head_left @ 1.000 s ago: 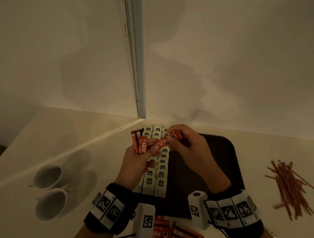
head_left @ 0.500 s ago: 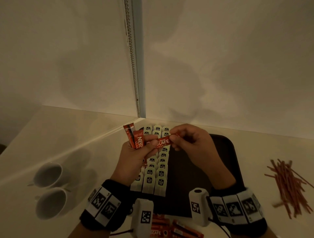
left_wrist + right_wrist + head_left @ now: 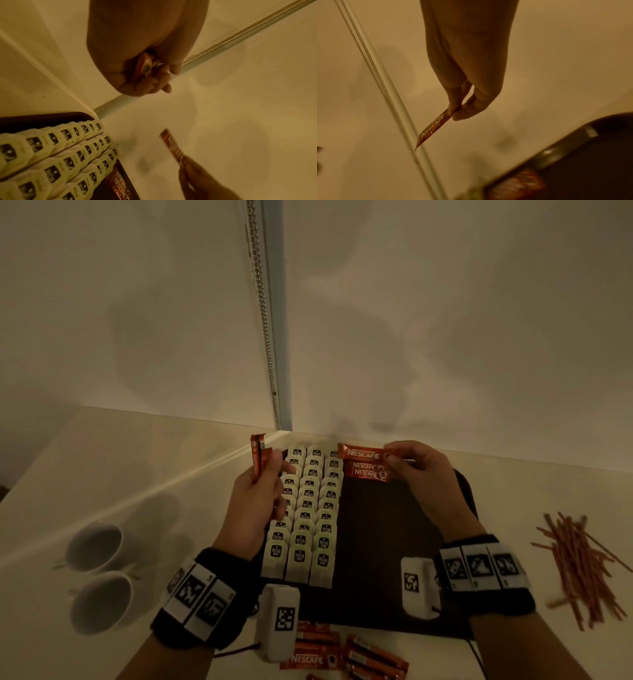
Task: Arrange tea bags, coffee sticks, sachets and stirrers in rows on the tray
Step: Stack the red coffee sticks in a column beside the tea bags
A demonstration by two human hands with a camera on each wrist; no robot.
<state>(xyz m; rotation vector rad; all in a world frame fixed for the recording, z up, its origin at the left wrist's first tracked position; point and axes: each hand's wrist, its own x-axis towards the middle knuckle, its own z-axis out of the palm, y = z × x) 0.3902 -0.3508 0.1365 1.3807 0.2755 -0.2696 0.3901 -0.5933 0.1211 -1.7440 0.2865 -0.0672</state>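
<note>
Nearest you, loose sticks (image 3: pixel 359 655) lie on the table (image 3: pixel 102 467) before the tray (image 3: pixel 387 542). Your left hand (image 3: pixel 255 501) grips spare sticks upright, fingers curled round them over the tea bags (image 3: pixel 308 515). Farther out, your right hand (image 3: pixel 421 474) pinches one stick (image 3: pixel 361 453) by its right end between thumb and fingers (image 3: pixel 453 97), the rest jutting left above two laid sticks (image 3: pixel 368 470). It looks light, thin and floppy, so an end pinch probably sags; steady it when laying it.

A hospitality setting, likely a hotel-room tea corner: a dim cream table (image 3: pixel 113 470) set in a wall corner, two white cups (image 3: pixel 96 573) left of the hands, a dark serving tray (image 3: pixel 394 542) of branded single-serve tea bags (image 3: pixel 305 525).
</note>
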